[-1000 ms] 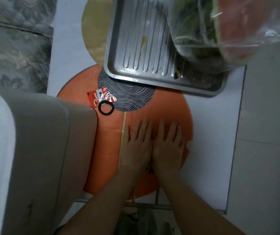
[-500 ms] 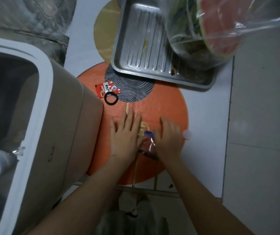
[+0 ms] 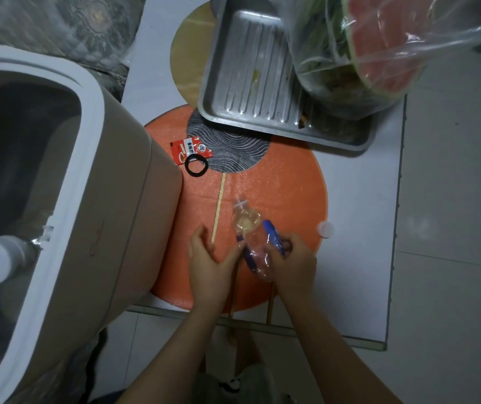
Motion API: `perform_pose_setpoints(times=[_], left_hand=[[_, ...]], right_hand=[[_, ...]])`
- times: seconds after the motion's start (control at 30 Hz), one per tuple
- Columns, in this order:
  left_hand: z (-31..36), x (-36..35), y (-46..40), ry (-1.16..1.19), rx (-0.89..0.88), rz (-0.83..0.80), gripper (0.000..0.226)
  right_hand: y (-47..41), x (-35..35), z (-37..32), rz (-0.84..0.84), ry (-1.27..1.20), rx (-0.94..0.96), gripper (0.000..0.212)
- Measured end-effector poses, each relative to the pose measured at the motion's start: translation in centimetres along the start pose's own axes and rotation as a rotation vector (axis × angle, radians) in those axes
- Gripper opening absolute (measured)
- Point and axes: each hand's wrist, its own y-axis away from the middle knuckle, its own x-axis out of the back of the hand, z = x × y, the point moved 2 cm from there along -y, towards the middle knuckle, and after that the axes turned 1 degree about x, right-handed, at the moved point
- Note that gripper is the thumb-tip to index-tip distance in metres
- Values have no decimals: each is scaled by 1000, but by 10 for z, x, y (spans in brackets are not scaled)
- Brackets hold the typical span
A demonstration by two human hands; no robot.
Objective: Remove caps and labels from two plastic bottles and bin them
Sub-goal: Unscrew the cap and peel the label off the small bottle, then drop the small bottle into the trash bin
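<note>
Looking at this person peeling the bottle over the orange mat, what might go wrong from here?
The white cap lies at the very edge of the orange mat, so a nudge may roll it away. The blue label is only partly off the clear bottle; the right hand grips it, and the thin strip may tear. The bin stands beside the left hand, so an elbow might bump it.

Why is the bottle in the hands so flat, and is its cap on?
The bottle is squashed and lying down. Its neck shows an open rim, no cap. A white cap lies apart on the orange mat.
</note>
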Motion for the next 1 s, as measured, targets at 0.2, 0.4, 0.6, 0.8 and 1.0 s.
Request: perform_pose_setpoints(times=[0.2,0.4,0.6,0.8,1.0], left_hand=[[8,-23,3,249,102,-261,23],[28,-11,-8,139,107,-281,24],[36,-7,-7,-5,50,-404,36],[46,1,2,-100,-19,-495,27],[92,25,30,-146,-133,-611,34]], right_hand=[[25,7,-2,-106,-129,3,18],[-2,56,11,123,68,110,36],[-51,70,19,43,480,187,48],[-53,70,13,44,466,244,30],[-23,111,-49,-240,-327,34,30]])
